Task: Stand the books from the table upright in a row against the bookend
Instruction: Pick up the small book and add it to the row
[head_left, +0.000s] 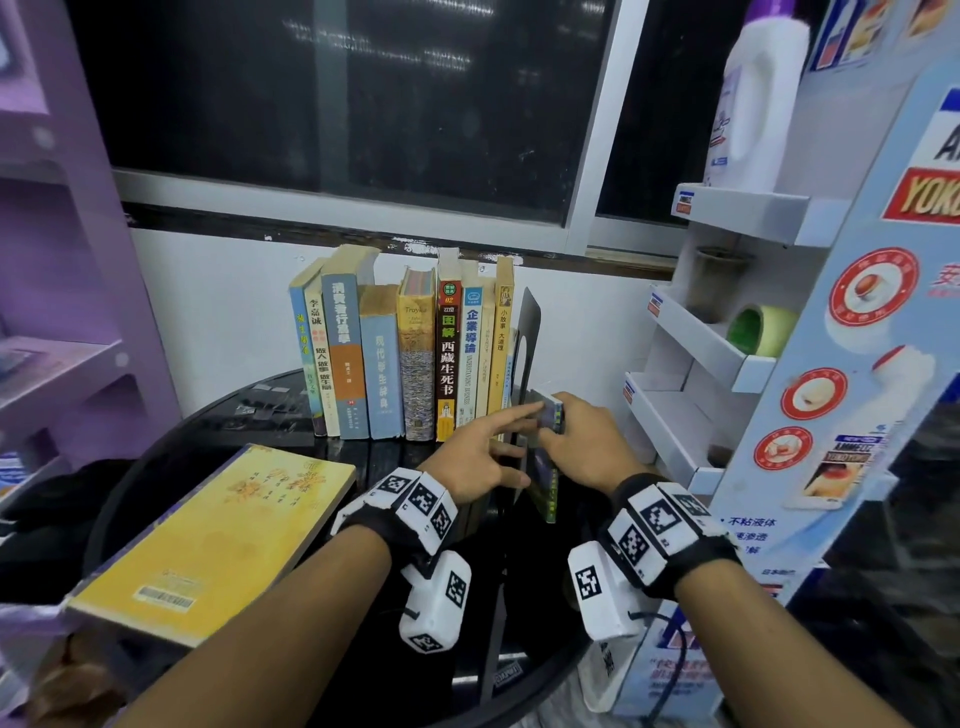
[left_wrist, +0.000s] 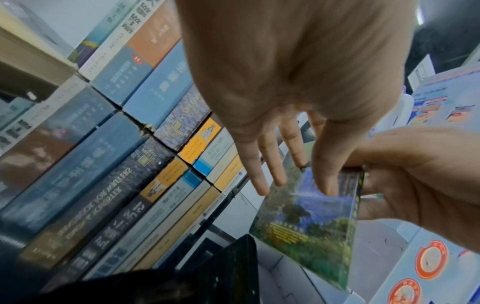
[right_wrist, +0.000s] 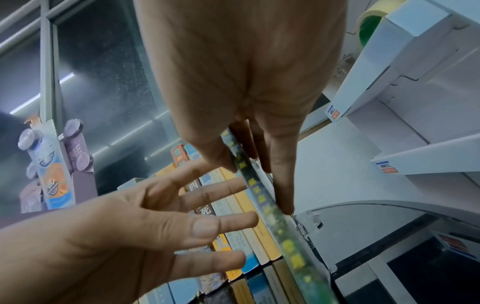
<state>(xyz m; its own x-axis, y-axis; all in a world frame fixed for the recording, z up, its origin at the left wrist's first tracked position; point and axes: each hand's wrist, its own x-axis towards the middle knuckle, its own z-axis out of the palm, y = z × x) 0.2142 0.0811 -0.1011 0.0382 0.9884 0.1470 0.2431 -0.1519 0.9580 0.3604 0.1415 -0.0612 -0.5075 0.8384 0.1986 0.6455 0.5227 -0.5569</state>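
One thin book (head_left: 551, 410) pinched, right hand (head_left: 587, 441), beside bookend (head_left: 524, 332).

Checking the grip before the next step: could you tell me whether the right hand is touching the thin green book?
Touching. The right wrist view shows the right hand pinching the thin green book between thumb and fingers.

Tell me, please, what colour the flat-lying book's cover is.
Yellow, with a faint floral print; the flat-lying book shows best in the head view.

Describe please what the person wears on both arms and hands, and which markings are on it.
Both forearms and hands are bare, without sleeves or gloves. The left wrist and the right wrist each carry a black band set with white blocks printed with black square code markers. A white boxy camera unit with the same markers hangs below each band. A thin black cable trails from the right one.
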